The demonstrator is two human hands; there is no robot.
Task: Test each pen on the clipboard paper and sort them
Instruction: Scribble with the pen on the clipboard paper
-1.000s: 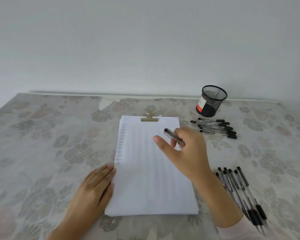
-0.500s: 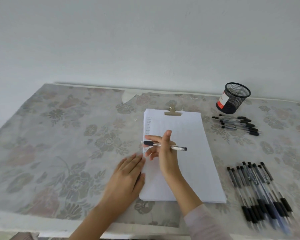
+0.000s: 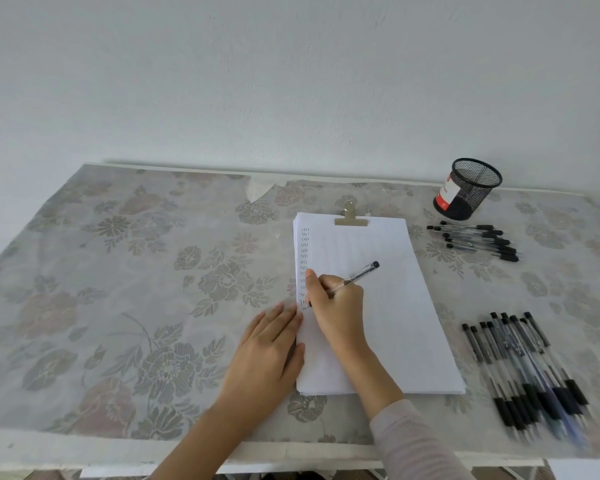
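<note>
Near the frame's centre, my right hand (image 3: 340, 308) grips a clear black-capped ballpoint pen (image 3: 359, 276), tip on the white clipboard paper (image 3: 395, 306). My left hand (image 3: 269, 351) lies with flat fingers at the paper's left edge on the floral-patterned worktop (image 3: 118, 289).

matt paper (image 3: 378, 306), metal mesh cup (image 3: 466, 190).

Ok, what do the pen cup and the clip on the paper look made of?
Pen cup: black wire mesh, probably painted metal; the wall shows as an open lattice. Clip: dull gold-toned metal, judging by its muted sheen, though plated plastic cannot be ruled out.
</note>
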